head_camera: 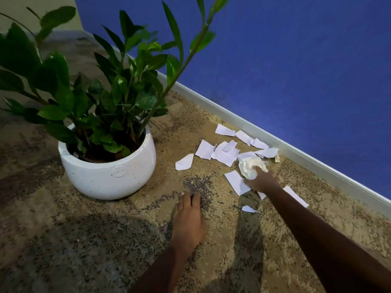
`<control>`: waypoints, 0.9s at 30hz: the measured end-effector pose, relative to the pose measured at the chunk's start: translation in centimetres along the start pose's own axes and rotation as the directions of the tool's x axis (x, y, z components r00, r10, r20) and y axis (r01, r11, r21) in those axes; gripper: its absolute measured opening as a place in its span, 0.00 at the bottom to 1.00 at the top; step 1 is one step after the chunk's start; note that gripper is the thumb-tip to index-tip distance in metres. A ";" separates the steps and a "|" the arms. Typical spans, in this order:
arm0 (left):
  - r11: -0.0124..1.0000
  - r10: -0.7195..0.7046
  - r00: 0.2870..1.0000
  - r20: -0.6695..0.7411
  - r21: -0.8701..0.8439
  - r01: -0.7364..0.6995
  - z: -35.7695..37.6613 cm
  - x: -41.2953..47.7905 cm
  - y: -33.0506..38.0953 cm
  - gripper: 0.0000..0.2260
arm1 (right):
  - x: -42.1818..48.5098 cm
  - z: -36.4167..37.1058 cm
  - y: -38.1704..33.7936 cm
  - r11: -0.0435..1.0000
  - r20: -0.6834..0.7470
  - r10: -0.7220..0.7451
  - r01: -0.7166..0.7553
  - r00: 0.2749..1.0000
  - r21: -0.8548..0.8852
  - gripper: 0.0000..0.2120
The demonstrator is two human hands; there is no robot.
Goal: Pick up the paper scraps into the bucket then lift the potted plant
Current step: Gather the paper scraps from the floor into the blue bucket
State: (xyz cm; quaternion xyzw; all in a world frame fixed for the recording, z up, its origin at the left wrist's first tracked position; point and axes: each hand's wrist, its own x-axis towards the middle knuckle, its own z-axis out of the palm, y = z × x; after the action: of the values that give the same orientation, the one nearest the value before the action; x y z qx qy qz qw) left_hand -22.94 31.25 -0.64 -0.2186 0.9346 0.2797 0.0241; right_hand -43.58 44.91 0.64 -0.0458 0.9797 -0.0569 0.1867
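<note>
Several white paper scraps (pixel 224 154) lie scattered on the carpet near the skirting board. My right hand (pixel 263 181) reaches among them and its fingers touch a crumpled white wad (pixel 248 164), with a flat scrap (pixel 236 181) under the thumb side. My left hand (pixel 189 214) presses flat on the carpet with straight fingers and holds nothing. A potted plant (pixel 108 166) with glossy green leaves stands in a round white pot to the left of the scraps. No bucket is in view.
A blue wall (pixel 296 60) with a pale skirting board (pixel 275 142) runs diagonally behind the scraps. Speckled beige carpet (pixel 84 240) covers the floor. Long plant stems lean out towards the wall above the scraps.
</note>
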 end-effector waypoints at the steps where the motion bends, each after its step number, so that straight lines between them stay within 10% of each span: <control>1: 1.000 0.003 1.000 -0.014 -0.021 -0.003 0.0 0.1 0.2 0.28 | -0.2 0.4 -0.2 1.000 -0.059 0.013 -0.013 0.998 -0.012 0.29; 5: 0.989 -0.005 0.998 -0.058 -0.145 -0.003 -0.1 0.5 0.7 0.26 | -2.5 1.6 -0.3 0.980 -0.220 -0.139 0.102 0.965 -0.172 0.20; 9: 0.918 -0.010 0.998 -0.057 -0.395 -0.013 -0.3 0.7 1.8 0.23 | -5.8 2.4 -0.7 0.946 -0.249 -0.237 0.281 0.939 0.159 0.16; 14: 0.547 0.023 0.998 0.064 -0.836 0.041 -0.5 0.4 3.5 0.23 | -11.4 3.8 -2.6 0.732 -0.245 -0.423 0.489 0.872 0.475 0.14; 17: 0.448 0.036 0.996 0.081 -0.892 0.056 -0.8 0.3 4.0 0.16 | -12.9 4.6 -4.2 0.494 -0.099 -0.374 0.289 0.922 0.820 0.17; 19: 0.401 0.040 0.993 0.110 -0.912 0.085 -1.1 0.3 4.1 0.18 | -13.5 4.5 -5.1 0.131 0.092 -0.365 -0.047 0.927 0.990 0.18; 22: 0.441 0.072 0.988 0.137 -0.893 0.091 -1.1 0.3 3.8 0.22 | -13.6 3.1 -5.5 -0.236 0.268 -0.392 -0.378 0.880 0.895 0.24; 27: 0.548 -0.026 0.994 0.107 -0.830 0.104 -1.5 0.2 2.9 0.17 | -13.5 1.3 -4.4 -0.109 0.325 -0.521 -0.439 0.790 0.892 0.36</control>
State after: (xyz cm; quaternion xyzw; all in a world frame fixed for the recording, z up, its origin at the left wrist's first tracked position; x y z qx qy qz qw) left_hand -24.24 32.50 2.09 -0.2263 0.6798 0.6968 -0.0336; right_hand -30.31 41.94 4.83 0.0595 0.4684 -0.7537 0.4571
